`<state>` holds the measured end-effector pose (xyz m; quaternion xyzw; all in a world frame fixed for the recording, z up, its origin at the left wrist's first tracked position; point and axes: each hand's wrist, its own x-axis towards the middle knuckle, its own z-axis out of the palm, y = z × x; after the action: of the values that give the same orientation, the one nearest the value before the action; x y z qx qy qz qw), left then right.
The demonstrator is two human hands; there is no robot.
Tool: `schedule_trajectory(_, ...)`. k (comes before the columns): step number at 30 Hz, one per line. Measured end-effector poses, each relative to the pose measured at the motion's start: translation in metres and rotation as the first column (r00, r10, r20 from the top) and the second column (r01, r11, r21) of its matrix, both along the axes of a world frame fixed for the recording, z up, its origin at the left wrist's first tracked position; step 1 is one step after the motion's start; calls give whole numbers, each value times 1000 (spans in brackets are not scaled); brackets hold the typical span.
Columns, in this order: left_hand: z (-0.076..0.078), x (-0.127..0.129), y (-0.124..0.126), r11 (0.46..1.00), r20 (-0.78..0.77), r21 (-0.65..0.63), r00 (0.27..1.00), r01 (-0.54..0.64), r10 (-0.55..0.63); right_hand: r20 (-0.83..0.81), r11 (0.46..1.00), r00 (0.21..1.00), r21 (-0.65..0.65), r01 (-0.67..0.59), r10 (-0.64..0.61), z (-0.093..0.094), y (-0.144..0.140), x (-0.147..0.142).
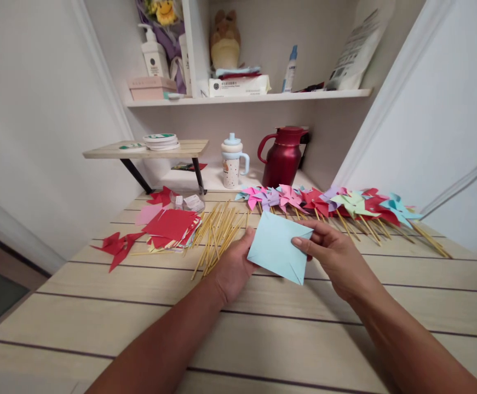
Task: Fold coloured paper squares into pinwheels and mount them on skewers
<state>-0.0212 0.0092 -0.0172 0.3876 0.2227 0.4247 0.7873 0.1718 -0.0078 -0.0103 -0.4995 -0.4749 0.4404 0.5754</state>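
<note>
Pinching a pale blue paper point(277, 246) from both sides, the two hands sit apart with the square flat between them. The right hand point(324, 249) is clamped on its right edge, thumb on the face and fingers behind, probably to leave most of the surface in view. The left hand point(236, 262) closes on the opposite edge; its fingers are mostly hidden, but the grip seems to steady the sheet. Diagonal lines, likely slits, run inward from several corners, and the holds appear light enough not to crease them.

Just beyond the left hand, sticks point(217, 232) lie in a loose heap, seemingly within easy reach. Farther left of that hand, a stack point(172, 225) of mostly red squares sits beside a red folded shape point(119, 247), perhaps grouped as stock. Beyond the right hand, pinwheels point(353, 203) line the back of the counter point(287, 334), sticks pointing toward the person, presumably so the heads do not crowd the working space.
</note>
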Motion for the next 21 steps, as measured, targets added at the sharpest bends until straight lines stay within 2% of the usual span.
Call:
schedule_trajectory(7, -3, -1, -2, 995, -150, 21, 983, -102, 104, 49, 999, 998, 14, -37, 36, 5, -4, -7)
schedule_trajectory(14, -5, -1, 4, 965, -138, -58, 960, -255, 246, 26, 991, 993, 66, -113, 111, 7, -10, -13)
schedule_trajectory(21, -7, -2, 4, 950, -131, -72, 947, -304, 293, 109, 986, 989, 121, -115, 102, 6, -11, -15)
